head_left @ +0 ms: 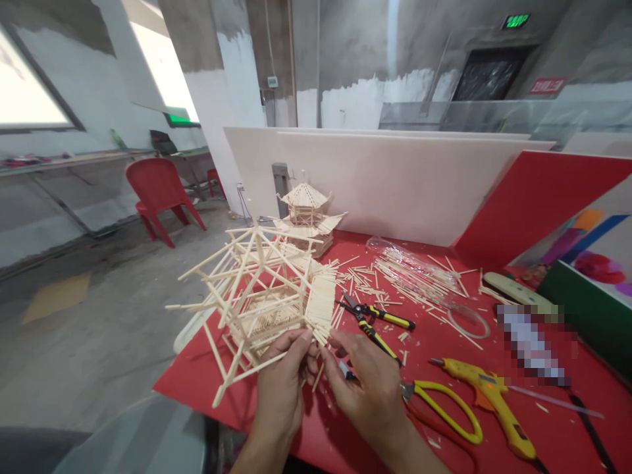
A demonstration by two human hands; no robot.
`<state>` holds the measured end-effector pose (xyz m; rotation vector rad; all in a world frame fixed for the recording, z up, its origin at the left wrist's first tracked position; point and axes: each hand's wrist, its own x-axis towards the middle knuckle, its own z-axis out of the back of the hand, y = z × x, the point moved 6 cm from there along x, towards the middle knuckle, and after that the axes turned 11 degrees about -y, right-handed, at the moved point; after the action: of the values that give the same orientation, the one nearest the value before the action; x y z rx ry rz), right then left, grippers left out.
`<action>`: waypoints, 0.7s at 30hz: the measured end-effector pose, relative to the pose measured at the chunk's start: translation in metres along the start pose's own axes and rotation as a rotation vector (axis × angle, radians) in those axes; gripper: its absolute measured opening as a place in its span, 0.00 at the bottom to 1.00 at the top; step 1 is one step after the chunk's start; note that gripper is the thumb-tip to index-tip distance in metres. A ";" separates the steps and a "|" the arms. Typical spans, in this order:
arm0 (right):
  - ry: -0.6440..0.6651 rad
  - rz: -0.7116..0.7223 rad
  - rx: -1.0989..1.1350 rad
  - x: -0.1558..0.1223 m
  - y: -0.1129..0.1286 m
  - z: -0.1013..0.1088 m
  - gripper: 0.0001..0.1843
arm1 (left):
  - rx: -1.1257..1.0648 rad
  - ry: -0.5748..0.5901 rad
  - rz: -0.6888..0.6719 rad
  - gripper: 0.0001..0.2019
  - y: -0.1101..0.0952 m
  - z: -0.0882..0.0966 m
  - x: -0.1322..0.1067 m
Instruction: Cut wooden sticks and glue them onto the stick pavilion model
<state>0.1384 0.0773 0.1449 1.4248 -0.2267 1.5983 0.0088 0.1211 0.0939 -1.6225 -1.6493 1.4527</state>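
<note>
A pavilion model (269,306) made of thin wooden sticks leans over the table's near left edge, its roof frame partly open and one roof side covered with a row of sticks (322,296). My left hand (289,372) is closed at the lower corner of that roof, its thumb and fingers pinching the model's edge. Close beside it, my right hand (368,378) has thumb and forefinger drawn together around the end of a short wooden stick (320,334). Fingertips hide part of this stick and the corner under it.
On the red table (365,441) lie black-yellow pliers (388,318), yellow-handled scissors (447,401) and a yellow glue gun (488,395). Loose sticks spill from a plastic bag (415,266). A finished-looking stick pagoda (306,214) stands behind; white boards (395,187) line the back.
</note>
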 end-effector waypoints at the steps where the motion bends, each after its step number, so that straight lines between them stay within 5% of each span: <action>1: 0.003 -0.001 -0.002 -0.001 0.000 0.000 0.14 | 0.001 0.001 0.000 0.13 0.000 0.000 0.000; 21: 0.013 -0.009 -0.019 0.000 0.001 0.000 0.13 | 0.001 0.006 0.002 0.13 -0.003 -0.001 -0.002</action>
<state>0.1373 0.0768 0.1450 1.3990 -0.2268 1.5932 0.0088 0.1202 0.0975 -1.6273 -1.6441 1.4474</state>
